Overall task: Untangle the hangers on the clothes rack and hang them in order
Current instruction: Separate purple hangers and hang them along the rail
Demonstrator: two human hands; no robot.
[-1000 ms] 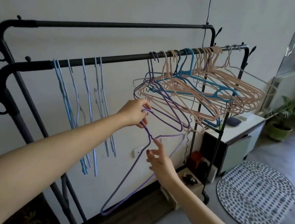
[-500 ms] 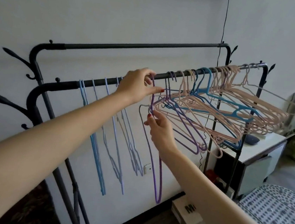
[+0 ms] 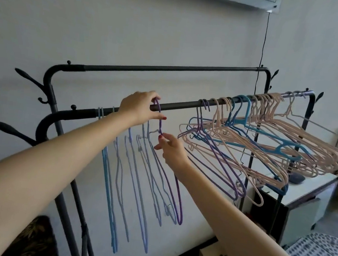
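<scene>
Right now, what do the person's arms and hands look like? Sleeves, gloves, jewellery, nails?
Both forearms are bare to the frame edge: no sleeves in view. No gloves, watch or bracelets; no rings visible. The left hand and right hand both have red-painted fingernails, seen on the left thumb and the right fingertips.

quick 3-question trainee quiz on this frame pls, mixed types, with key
1. True or false: the purple hanger's hook is over the front rail.
2. Which hand has its grip on that hook? A) left hand B) right hand
3. Fill in: the tangled bunch to the right is mostly ____ hangers.

Key: 1 true; 2 A; 3 pink.
</scene>
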